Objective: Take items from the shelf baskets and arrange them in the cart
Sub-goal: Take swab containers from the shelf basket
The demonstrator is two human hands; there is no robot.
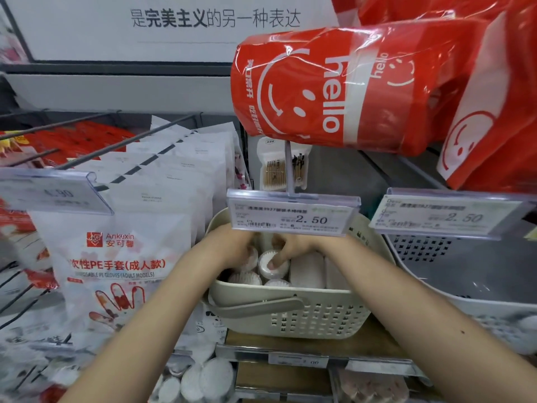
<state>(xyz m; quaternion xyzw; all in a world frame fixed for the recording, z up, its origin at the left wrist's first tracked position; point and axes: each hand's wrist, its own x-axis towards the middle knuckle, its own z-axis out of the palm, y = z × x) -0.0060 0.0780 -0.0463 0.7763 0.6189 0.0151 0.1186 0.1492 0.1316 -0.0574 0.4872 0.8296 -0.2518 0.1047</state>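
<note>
Head view. Both hands reach into the cream basket (290,318) on the shelf. Right hand (287,245), its grip narrow, pinches an upright round white pack (273,267) directly beneath; left hand (235,245) curls over the neighbouring pack (250,257), hold unclear.

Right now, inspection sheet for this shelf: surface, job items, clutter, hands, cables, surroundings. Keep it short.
Surface: wooden shelf board under the baskets, price strip along its front edge.
Job items: cream basket with its handle folded down at the front, holding round white tubs and white rolls.
Clutter: glove packs hanging on the left; red hello bags above; price tag partly hiding the basket.
Hands: left hand inside the basket among the tubs; right hand fingers curled on a tub.
Cables: nothing seen.
Surroundings: grey basket on the right; cotton swab pack behind; cart not in view.
</note>
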